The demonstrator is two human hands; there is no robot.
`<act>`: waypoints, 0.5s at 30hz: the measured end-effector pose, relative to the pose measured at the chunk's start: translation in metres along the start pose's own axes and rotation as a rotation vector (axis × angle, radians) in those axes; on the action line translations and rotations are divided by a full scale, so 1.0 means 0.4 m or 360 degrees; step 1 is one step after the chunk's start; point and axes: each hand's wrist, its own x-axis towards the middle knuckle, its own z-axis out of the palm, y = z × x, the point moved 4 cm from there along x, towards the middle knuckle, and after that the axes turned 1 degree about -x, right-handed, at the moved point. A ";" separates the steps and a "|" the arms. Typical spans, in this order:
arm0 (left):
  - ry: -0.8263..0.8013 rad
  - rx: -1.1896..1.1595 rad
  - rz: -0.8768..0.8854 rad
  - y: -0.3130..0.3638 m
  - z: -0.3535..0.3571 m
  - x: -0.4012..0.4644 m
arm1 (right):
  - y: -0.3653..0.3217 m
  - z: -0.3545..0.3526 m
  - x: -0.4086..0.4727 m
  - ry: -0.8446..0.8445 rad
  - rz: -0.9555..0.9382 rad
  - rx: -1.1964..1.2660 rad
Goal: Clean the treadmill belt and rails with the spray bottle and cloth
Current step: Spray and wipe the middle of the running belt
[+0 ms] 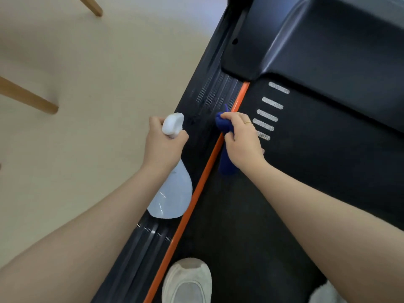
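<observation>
Pale cream flooring (91, 88) fills the left half of the frame, and the black treadmill runs diagonally from the bottom centre toward the upper right. My left hand (162, 147) is curled round the neck of the white spray bottle (172, 193), fingers wrapped just under its white trigger head (172, 123), which points toward the upper right; the bottle's translucent body hangs below my wrist over the left rail (209, 99). My left forearm reaches in from the lower left corner. My right hand (242, 143) sits at the centre of the frame, knuckles up, fingers bent and pinching the bunched blue cloth (225, 127), which hangs down under my palm above the orange strip (196, 200) where rail meets belt (273, 215). A thin ring shows on one finger. My right forearm comes in from the right edge, crossing over the belt. Beside my right hand, a row of pale dashes (267, 115) marks the belt. My white shoes (188, 281) stand at the bottom edge. Light wooden legs (30, 98) show at the upper left.
</observation>
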 end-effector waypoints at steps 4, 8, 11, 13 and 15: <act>0.0108 -0.0034 0.0032 0.000 -0.016 0.030 | -0.046 0.099 0.068 -0.0057 -0.0500 -0.0267; 0.0241 -0.0094 0.0007 -0.003 -0.023 0.070 | -0.065 0.197 0.032 -0.0328 -0.1264 -0.0673; 0.0263 -0.0091 0.0013 -0.001 -0.023 0.094 | -0.044 0.167 0.114 -0.0326 -0.1444 -0.0883; 0.0272 -0.0076 0.0037 0.006 -0.024 0.105 | -0.032 0.113 0.225 -0.0110 -0.1073 -0.0998; 0.0255 -0.0074 0.0050 0.015 -0.025 0.113 | -0.026 0.068 0.303 0.0021 -0.0643 -0.1005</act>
